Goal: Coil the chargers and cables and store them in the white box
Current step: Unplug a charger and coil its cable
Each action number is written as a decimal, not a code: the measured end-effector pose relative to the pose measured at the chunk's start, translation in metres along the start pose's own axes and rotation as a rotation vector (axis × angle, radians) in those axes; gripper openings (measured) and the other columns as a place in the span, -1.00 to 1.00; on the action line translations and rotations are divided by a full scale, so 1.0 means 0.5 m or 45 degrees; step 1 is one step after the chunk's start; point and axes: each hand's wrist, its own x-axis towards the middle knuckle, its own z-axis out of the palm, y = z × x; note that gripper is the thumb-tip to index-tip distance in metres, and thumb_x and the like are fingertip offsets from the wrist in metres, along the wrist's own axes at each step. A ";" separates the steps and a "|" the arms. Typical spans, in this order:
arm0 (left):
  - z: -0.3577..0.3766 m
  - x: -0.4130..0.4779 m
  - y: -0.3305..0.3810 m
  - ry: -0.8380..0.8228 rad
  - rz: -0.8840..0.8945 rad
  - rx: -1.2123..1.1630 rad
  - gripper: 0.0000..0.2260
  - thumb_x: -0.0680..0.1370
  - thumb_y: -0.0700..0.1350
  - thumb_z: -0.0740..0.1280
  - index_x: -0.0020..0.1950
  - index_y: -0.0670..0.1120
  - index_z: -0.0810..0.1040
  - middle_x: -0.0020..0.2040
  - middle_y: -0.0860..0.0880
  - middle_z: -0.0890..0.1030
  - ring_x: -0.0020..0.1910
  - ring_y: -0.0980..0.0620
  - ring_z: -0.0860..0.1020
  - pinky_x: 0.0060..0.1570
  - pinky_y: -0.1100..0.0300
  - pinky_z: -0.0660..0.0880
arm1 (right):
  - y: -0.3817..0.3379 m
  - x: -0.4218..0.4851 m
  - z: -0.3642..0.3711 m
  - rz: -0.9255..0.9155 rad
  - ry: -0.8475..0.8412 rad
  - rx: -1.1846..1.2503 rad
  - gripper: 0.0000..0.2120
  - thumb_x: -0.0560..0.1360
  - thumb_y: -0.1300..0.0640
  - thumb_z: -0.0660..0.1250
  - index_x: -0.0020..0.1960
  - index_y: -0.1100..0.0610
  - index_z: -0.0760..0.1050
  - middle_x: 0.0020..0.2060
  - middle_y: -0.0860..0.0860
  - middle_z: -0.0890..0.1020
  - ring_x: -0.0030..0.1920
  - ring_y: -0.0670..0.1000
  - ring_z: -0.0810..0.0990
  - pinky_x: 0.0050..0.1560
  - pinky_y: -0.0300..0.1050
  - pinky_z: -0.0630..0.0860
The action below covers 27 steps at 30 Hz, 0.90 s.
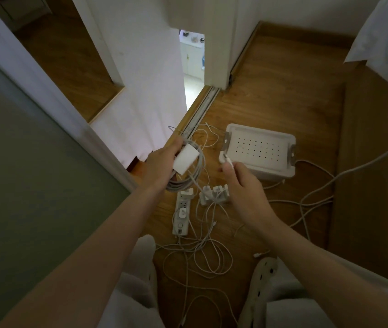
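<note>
At the left of the frame, a grey-green panel and a white door frame run down toward the middle. Just right of them, the left hand is curled round a white charger and the grey cable coil looped under it, holding both above the wooden floor.

Below the coil, a power strip lies lengthwise on the floor with small plugs in it. Just to its right sits a cluster of small white chargers. Thin white cables trail from these into a loose tangle at lower centre, between two pale slippers.

Right of centre, the right hand pinches a cable end between thumb and fingertips. A thin strand runs from it back toward the coil. The two hands are apart, level with each other.

Just beyond the right hand, the white box rests on the floor, its dotted top facing up and a grey clasp at either end. A thicker cable snakes across the floor to the right of the box and rises toward the right edge. White bedding fills the upper right corner.
</note>
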 end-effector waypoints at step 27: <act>0.025 -0.010 -0.018 -0.501 -0.113 -0.051 -0.56 0.63 0.14 -0.04 0.17 -0.07 0.52 0.07 -0.20 0.59 0.00 -0.10 0.58 0.01 0.04 0.54 | -0.003 0.017 -0.005 0.002 -0.227 -0.101 -0.77 0.58 0.17 0.16 -0.24 0.09 0.43 -0.58 -0.10 0.41 -0.64 -0.18 0.31 -0.60 -0.37 0.27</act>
